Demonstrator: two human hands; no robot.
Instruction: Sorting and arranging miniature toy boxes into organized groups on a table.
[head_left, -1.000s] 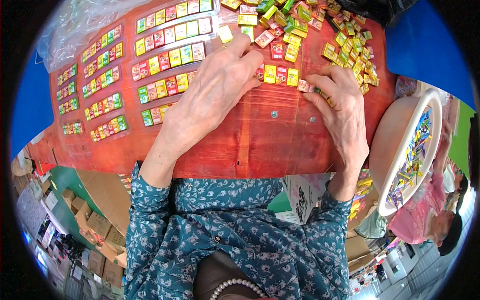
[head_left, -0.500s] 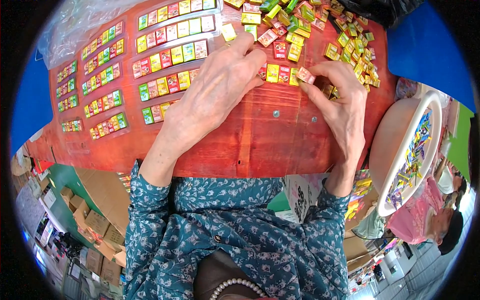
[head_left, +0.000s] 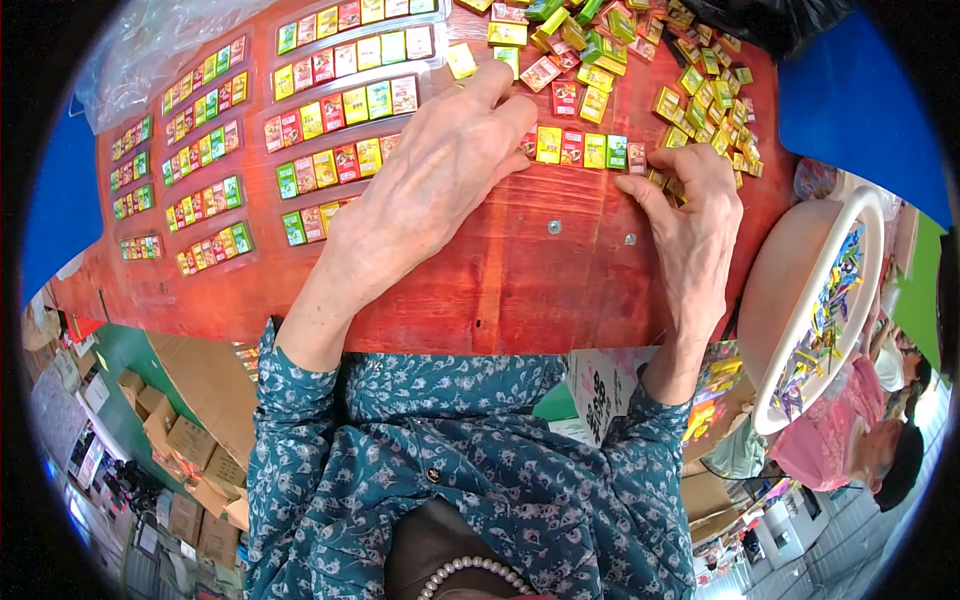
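A row of small, brightly printed boxes [head_left: 571, 147] lies on the red wooden table. My left hand [head_left: 425, 185] is bent over the row's left end, with a red box [head_left: 528, 143] between its thumb and a finger; part of that end is hidden under the hand. Against the right end of the row stands a pinkish box [head_left: 636, 157], next to a green one [head_left: 616, 151]. My right hand [head_left: 697, 205] is at this end, its thumb and forefinger apart, the forefinger close to the pinkish box's side. Its other fingers are curled.
Loose boxes [head_left: 600, 75] are heaped beyond the row, with more [head_left: 715, 105] at the right. Clear trays [head_left: 345, 105] of lined-up boxes cover the table's left side. A white tub [head_left: 765, 300] of colourful wrapped pieces stands at the right edge, with another person [head_left: 830, 430] beyond.
The pinkish box, held tilted in my right hand's fingers before, now stands at the row's right end. My right hand has moved slightly right and its fingers have parted. The left hand stays in place.
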